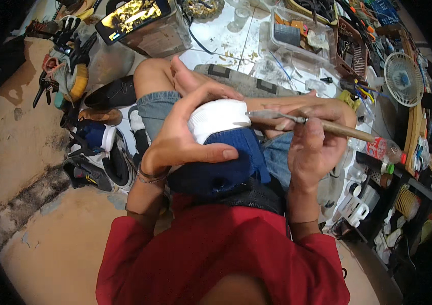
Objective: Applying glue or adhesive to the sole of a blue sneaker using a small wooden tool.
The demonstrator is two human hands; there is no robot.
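Observation:
In my lap lies a navy blue shoe (236,158) with a white, finely textured sole (215,120). My left hand (178,129) is wrapped round it, thumb pressed on the blue upper and fingers over the far side of the white part. My right hand (311,155) grips a slim palette knife (347,131) by its wooden handle. Its thin, flat metal blade points left, and its tip is at the right edge of the white sole; whether it touches I cannot tell. My bare feet and crossed legs lie beyond the shoe.
A phone (133,19) with a lit screen leans on a plastic box (160,38) at the far left. Several shoes (119,157) lie to my left. On the right are a clear tub (302,40), a small fan (403,79), bottles (384,149) and a white jug (353,209).

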